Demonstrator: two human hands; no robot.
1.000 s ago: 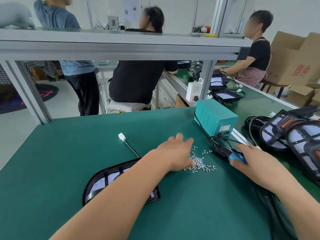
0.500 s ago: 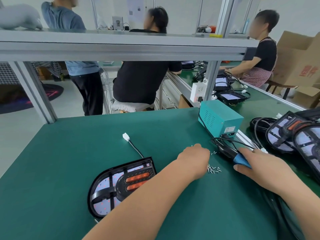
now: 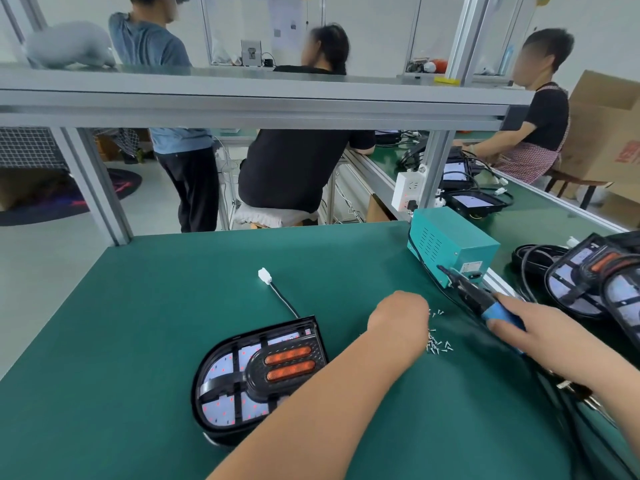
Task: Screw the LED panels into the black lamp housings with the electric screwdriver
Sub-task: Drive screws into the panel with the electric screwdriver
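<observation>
A black D-shaped lamp housing (image 3: pixel 258 372) lies on the green bench in front of me, with a white LED panel (image 3: pixel 221 374) and two orange reflectors inside. Its cable ends in a white connector (image 3: pixel 265 274). To the right of it, my left hand (image 3: pixel 398 320) curls down over a small pile of screws (image 3: pixel 438 346); its fingertips are hidden. My right hand (image 3: pixel 540 341) grips the blue-handled electric screwdriver (image 3: pixel 479 299), which points away toward the teal box.
A teal power box (image 3: pixel 453 244) stands at the back right of the green bench (image 3: pixel 156 323). Further lamp housings (image 3: pixel 588 282) with coiled cables are stacked at the right. An aluminium frame post (image 3: pixel 97 188) rises at the back left. Three people are behind the bench.
My left hand's fingers went from spread over the screws to curled on them, and the arm has uncovered the lamp housing. The right hand has stayed on the screwdriver.
</observation>
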